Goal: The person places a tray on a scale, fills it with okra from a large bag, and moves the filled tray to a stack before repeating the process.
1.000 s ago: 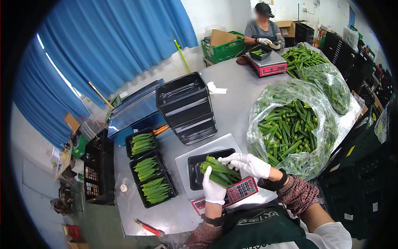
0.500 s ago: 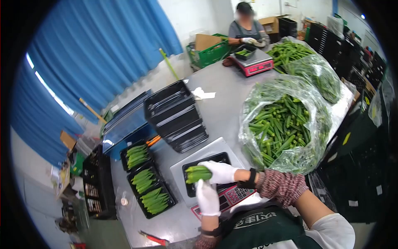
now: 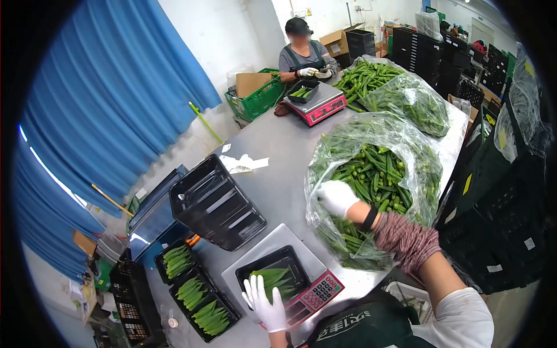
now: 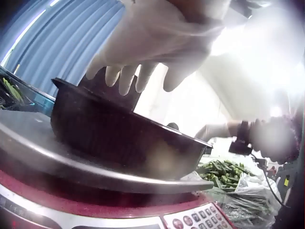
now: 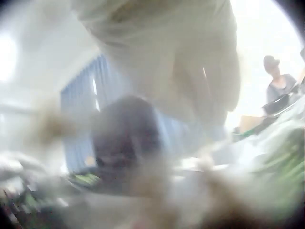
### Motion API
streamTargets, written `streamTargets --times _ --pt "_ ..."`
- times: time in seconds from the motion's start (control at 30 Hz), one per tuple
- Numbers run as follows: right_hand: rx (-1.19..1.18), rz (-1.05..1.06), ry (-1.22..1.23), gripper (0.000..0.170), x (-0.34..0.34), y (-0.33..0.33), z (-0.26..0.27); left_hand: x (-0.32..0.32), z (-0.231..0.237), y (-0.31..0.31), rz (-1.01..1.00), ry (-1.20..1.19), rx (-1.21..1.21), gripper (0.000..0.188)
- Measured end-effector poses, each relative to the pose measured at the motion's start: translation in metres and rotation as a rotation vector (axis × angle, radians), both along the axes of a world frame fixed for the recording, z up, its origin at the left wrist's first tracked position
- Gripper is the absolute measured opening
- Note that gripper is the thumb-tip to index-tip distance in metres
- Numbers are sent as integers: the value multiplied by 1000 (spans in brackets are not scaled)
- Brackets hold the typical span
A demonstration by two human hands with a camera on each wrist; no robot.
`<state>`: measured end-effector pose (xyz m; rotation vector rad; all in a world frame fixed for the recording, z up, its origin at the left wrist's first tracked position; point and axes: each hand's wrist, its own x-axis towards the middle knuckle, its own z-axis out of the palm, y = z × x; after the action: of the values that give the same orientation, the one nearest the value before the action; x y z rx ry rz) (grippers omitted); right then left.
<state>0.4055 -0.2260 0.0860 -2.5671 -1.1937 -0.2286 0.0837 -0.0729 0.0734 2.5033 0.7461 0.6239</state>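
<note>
My gloved left hand [image 3: 264, 307] hovers with fingers spread at the near side of a black plastic tray [image 3: 297, 264]. Green okra pods [image 3: 275, 278] lie in that tray, partly hidden by the fingers. Under the tray is a red digital scale [image 3: 322, 292] with a metal plate. The left wrist view has the left fingers [image 4: 126, 78] straight, pointing down over the tray's side [image 4: 109, 129]. My gloved right hand [image 3: 337, 198] is at the left edge of a clear plastic bag [image 3: 323, 159] full of okra [image 3: 380, 174]; nothing shows in it. The right wrist view is blurred.
Left of the scale stand a stack of black trays [image 3: 217, 203] and filled okra trays [image 3: 212, 318]. Paper scraps [image 3: 246, 164] lie farther back. Across the metal table a person [image 3: 304, 61] works by another red scale [image 3: 325, 110] and a second okra heap [image 3: 368, 78].
Both hands held the okra bunch over the tray earlier; now okra lies in the tray. The right hand has moved right to the bag, and the left has let go. The head view has shifted.
</note>
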Motion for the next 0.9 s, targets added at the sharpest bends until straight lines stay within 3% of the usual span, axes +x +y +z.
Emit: streamTargets --times 0.07,0.17,0.23,0.3,0.4,0.43,0.6,0.67,0.7,0.8,0.9 --pt "-382 -28 -13 27 41 -33 -40 3 8 -4 -24 -12 26 51" --pt "-514 76 -186 63 63 -51 -111 14 20 -18 -175 -87 -36 51" --pt "-445 108 -231 63 65 -42 -130 24 26 -28 -256 -91 -96 51" --pt "-490 184 -167 83 62 -23 -115 31 30 -39 -297 -73 -141 50" --pt "-485 226 -90 85 66 -18 -101 34 30 -48 -305 -53 -262 44" --pt "-391 231 -99 71 75 -17 -119 34 28 -51 -306 -67 -255 42" --pt "-359 294 -78 67 83 -19 -126 38 24 -62 -414 -39 -365 42" --pt "-318 329 -170 46 87 -16 -138 43 29 -69 -466 -32 -366 43" --pt "-220 344 -263 17 88 -17 -140 44 27 -71 -468 -42 -363 43" --pt "-248 289 -153 10 83 -23 -131 50 23 -74 -583 -29 -379 45" --pt "-163 297 -187 13 76 -29 -125 53 21 -77 -664 -46 -430 45"
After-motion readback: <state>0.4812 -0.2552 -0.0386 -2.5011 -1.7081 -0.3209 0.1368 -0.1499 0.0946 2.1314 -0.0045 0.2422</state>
